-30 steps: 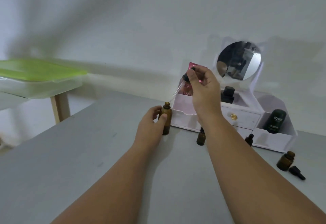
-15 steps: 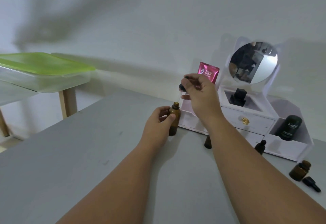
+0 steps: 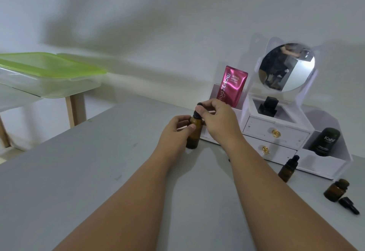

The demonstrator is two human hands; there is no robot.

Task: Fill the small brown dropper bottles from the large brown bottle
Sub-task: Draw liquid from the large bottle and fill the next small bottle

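Nearest the camera, 2 bare forearms run up across the grey table (image 3: 83,181), and the wide stretch of tabletop below and to the left of the grip lies open right out to the table's left edge. To the right of the grip and nearer the camera, an uncapped small brown bottle (image 3: 335,192) stands with a black dropper cap (image 3: 348,208) lying on its side just beside it, close to the picture's right edge. A little farther off, a capped small dropper bottle (image 3: 288,169) stands upright just in front of the white organiser (image 3: 276,138). At the grip itself, the left hand (image 3: 174,134) is wrapped around the large brown bottle (image 3: 194,134), which stands upright on the table, its base touching the surface. Directly above it, the right hand (image 3: 219,119) pinches the black dropper top (image 3: 197,112) at the bottle's neck, fingers closed on it; whether the top is seated cannot be told. Just behind and right of the grip stands the organiser, its front edge close to the bottle, leaving little room there; it has 2 drawers with gold knobs, a pink sachet (image 3: 232,84) upright at its back, a round mirror (image 3: 286,67) above and a dark green jar (image 3: 326,141) in its right compartment. Far left of the grip, apart from the grey table, a clear box with a green lid (image 3: 47,67) sits on a wooden-legged stand.
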